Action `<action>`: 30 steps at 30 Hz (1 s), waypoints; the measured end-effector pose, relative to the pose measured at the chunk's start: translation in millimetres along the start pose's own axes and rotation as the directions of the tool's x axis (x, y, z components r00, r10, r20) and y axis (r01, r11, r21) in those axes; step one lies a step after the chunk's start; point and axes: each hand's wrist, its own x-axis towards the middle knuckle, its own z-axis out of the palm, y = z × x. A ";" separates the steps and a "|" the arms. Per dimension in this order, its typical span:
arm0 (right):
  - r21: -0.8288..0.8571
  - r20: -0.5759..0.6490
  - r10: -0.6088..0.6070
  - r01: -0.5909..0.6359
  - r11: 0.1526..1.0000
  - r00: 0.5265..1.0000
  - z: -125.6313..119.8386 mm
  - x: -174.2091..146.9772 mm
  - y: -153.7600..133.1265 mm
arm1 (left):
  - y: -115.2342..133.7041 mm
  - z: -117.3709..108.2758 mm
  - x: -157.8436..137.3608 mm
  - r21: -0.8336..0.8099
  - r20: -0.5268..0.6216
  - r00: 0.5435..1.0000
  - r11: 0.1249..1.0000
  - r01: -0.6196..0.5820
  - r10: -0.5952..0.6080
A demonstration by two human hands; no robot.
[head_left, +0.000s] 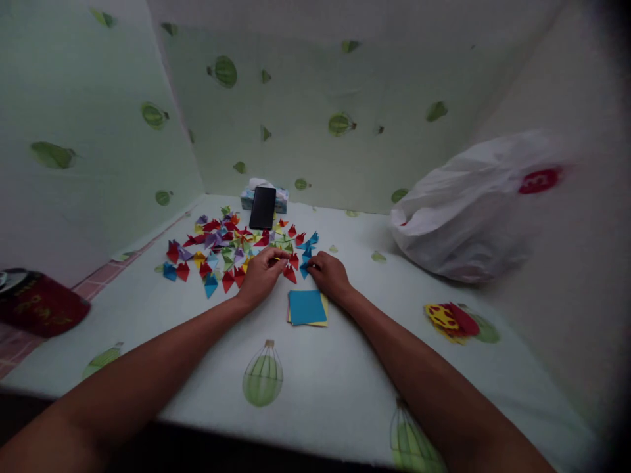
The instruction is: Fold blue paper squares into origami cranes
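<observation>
At the far left is a red can (44, 305), beside the tabletop's (197, 355) pink edging. Then comes a crowded spread of many-coloured folded papers (227, 281), reaching to the left hand (263, 276); behind it, a dark phone (263, 208) is propped against a tissue box (281, 201). A stack of paper squares (307, 307), blue on top, lies on the near side of the hands. Farther right are yellow and red pieces (444, 318) and, behind them, a white plastic bag (458, 217).

The left hand's grip is narrow, just beside the red folded papers (290, 273); I cannot tell whether it holds anything. The right hand's (331, 272) grip is narrow too, fingertips at the blue folded papers (306, 253); whether one is pinched is unclear.

White tissue (260, 183) pokes from the tissue box; the plastic bag bulges, its contents indistinct.
</observation>
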 end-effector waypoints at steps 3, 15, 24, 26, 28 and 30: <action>0.031 -0.011 0.000 0.000 1.000 1.000 0.9 0.5 2.1 | 1.6 -0.2 -0.5 0.003 0.010 1.000 1.000 -0.007 0.007; 0.176 -0.179 0.126 -0.094 0.980 0.976 -24.4 4.3 -2.0 | 7.8 2.8 -3.7 0.184 0.241 0.961 0.967 -0.179 0.132; 0.121 -0.145 0.097 -0.079 0.989 0.985 -54.3 7.3 -26.4 | 8.9 13.6 -15.8 0.408 0.571 0.819 0.842 -0.353 0.067; 0.094 -0.066 0.069 -0.062 0.994 0.995 -55.4 -2.5 -30.0 | 9.6 14.0 -17.2 0.424 0.591 0.804 0.824 -0.376 0.062; 0.080 0.022 0.049 -0.051 0.996 0.999 -53.6 -16.1 -31.1 | 11.1 13.6 -17.8 0.432 0.602 0.797 0.815 -0.385 0.058; 0.083 0.098 0.041 -0.049 0.995 0.994 -50.4 -30.7 -29.4 | 12.9 12.2 -17.5 0.443 0.612 0.789 0.804 -0.395 0.050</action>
